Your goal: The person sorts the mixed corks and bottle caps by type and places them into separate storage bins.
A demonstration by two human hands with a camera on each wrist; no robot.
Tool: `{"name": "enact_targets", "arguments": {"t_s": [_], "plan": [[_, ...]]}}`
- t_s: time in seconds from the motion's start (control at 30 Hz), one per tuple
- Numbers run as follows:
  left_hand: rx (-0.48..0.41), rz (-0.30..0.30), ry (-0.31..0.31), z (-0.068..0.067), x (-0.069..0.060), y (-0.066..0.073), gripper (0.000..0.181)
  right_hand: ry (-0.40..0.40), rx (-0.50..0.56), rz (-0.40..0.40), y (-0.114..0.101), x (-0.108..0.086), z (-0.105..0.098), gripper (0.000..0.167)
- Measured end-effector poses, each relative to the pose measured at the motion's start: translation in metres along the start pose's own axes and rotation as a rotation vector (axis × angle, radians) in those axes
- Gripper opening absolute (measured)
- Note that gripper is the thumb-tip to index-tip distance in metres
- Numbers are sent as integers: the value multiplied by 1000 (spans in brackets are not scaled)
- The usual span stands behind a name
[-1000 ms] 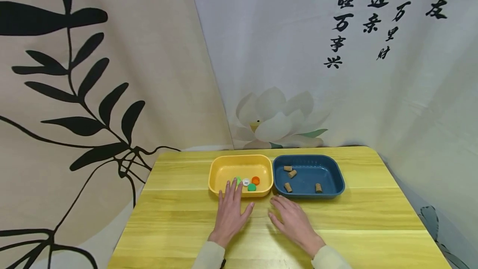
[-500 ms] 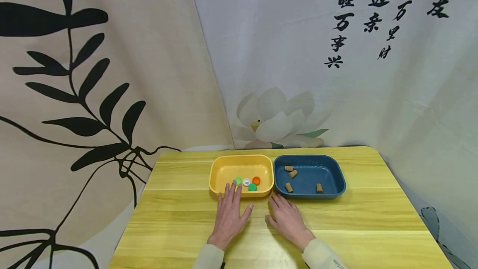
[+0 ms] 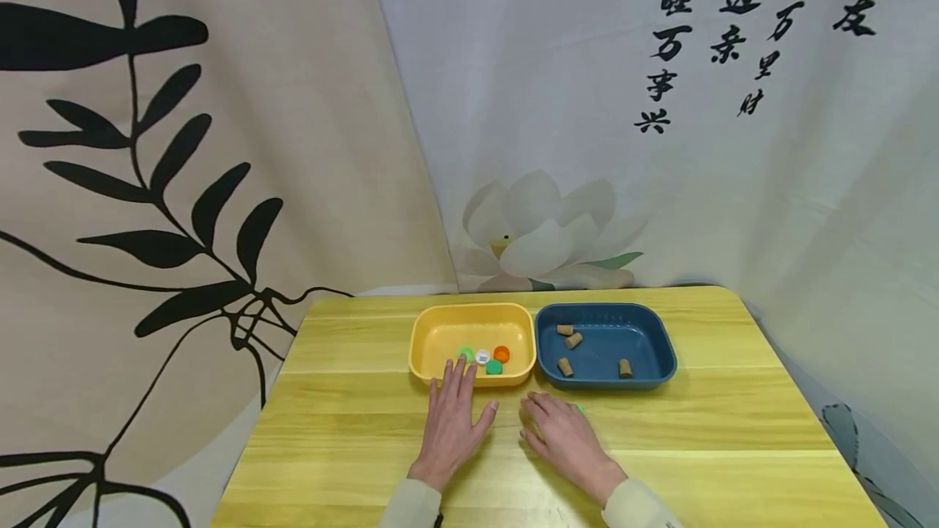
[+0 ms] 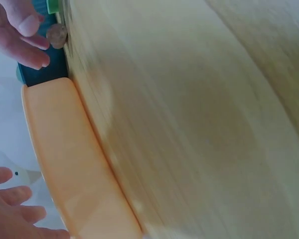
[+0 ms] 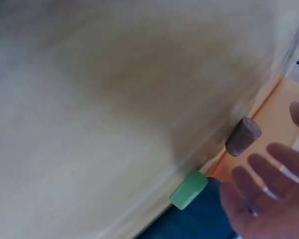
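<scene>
My left hand (image 3: 451,426) is at the front of the yellow tray (image 3: 427,324), its straight, spread fingers over the near rim. In the left wrist view that hand (image 4: 12,211) holds nothing. My right hand (image 3: 568,438) hovers before the trays with fingers loosely bent. The right wrist view shows nothing in this hand (image 5: 276,199). Beyond its fingers a cork (image 5: 243,137) and a green bottle cap (image 5: 188,189) lie on the table. From the head camera, a sliver of the green cap (image 3: 581,409) peeks past the right hand, which hides the cork.
The blue tray (image 3: 638,332) stands right beside the yellow one and holds several cork pieces (image 3: 575,341). In the yellow tray lie several caps, including an orange cap (image 3: 502,354), a white cap (image 3: 482,357) and a dark green cap (image 3: 495,367). A curtain (image 3: 352,145) hangs behind the table.
My right hand went left and forward to the tray fronts, then drew back a little; a green cap now shows on the table beside it. The left hand has barely moved.
</scene>
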State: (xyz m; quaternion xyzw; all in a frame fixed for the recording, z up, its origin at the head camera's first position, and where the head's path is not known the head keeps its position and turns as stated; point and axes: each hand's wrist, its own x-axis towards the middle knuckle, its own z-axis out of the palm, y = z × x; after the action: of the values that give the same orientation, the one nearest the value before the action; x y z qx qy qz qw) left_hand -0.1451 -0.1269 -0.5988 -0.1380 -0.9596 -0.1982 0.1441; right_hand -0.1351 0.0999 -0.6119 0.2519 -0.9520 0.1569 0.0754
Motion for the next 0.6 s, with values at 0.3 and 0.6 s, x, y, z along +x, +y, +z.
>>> {"name": "enact_targets", "arguments": {"t_s": [0.3, 0.6], "plan": [[-7, 12, 12, -1, 0, 1, 74, 22, -73, 125, 0, 5, 4, 59], [-4, 15, 24, -1, 1, 4, 74, 142, -162, 73, 1, 7, 13, 24]]}}
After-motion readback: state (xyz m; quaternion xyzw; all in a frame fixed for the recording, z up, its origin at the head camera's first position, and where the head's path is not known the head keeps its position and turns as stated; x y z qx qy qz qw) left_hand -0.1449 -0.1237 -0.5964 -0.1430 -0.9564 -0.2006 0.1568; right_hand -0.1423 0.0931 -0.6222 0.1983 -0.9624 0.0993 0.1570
